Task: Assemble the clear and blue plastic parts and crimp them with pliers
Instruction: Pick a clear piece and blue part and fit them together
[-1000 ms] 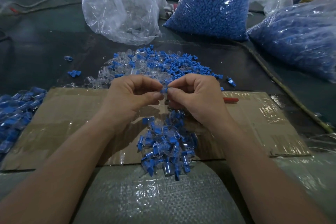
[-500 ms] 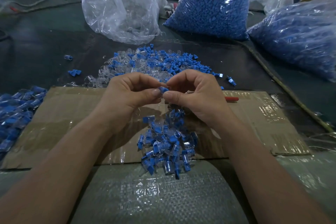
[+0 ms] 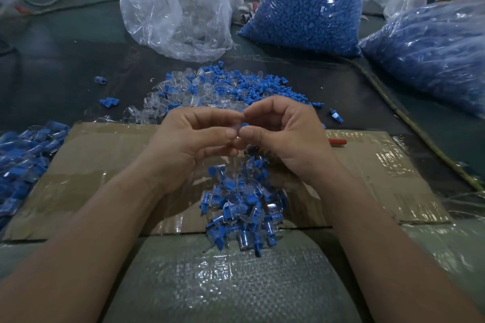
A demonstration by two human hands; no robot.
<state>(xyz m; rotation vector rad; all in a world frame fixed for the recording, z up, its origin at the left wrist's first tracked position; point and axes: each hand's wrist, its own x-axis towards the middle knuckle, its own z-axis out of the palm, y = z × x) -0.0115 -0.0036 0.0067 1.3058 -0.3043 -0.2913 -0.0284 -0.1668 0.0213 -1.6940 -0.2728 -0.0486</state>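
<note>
My left hand (image 3: 194, 139) and my right hand (image 3: 286, 136) meet fingertip to fingertip above the cardboard sheet (image 3: 105, 165). Together they pinch a small clear and blue plastic part (image 3: 240, 127), mostly hidden by the fingers. Below the hands lies a heap of joined clear and blue parts (image 3: 244, 207). Beyond the hands spreads a loose pile of separate clear and blue parts (image 3: 210, 89). A red pliers handle (image 3: 338, 141) pokes out from behind my right hand.
A clear bag of clear parts (image 3: 178, 8) and two bags of blue parts (image 3: 309, 2) (image 3: 430, 52) stand at the back. More joined parts (image 3: 23, 162) lie at the left. A few stray blue parts (image 3: 109, 102) sit on the dark table.
Both hands have lifted a little and stayed together. The blue of the part between the fingertips shows less now than before.
</note>
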